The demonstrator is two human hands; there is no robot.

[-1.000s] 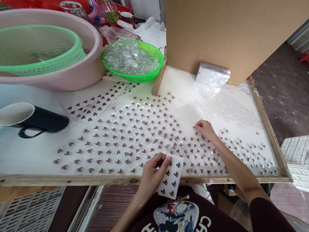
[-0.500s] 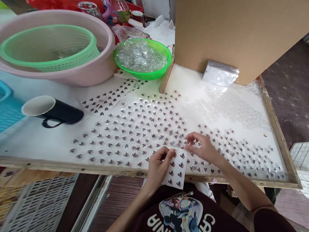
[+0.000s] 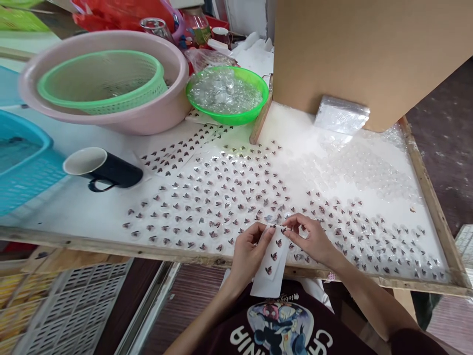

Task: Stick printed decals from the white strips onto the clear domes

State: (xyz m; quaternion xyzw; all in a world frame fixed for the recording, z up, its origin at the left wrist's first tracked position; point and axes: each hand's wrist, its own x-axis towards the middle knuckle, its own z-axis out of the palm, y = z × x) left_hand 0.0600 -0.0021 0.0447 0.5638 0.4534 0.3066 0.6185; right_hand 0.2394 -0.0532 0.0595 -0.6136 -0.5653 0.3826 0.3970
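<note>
Fingers (image 3: 266,237) of the left hand (image 3: 249,250) had the sheet (image 3: 273,268) pinched at its top, thumb over it. Right hand (image 3: 308,239): thumb and index close together at the top right corner; couldn't tell if they gripped sheet, print or nothing. Sheet hung just ahead of the shirt (image 3: 281,328), across the bench's near edge. Long axis ran from the fingers back toward the shirt, lower end leaning left. One column of dark prints showed along it; the rest was blank white and looked folded or bent. Judged thin, light, bendy like paper, easily creased; best held by an edge or blank margin, off the prints.

Beyond, on the bench (image 3: 88,209): printed discs (image 3: 207,200) across the middle and right, plain clear discs (image 3: 358,158) farther right. Dark mug (image 3: 123,170) on its side at left, mouth leftward. Farther back: green bowl (image 3: 236,119) heaped with clear pieces (image 3: 225,91), pink basin (image 3: 148,121) with a basket (image 3: 121,104) inside, packets (image 3: 342,116) at the carton's (image 3: 354,49) foot.
</note>
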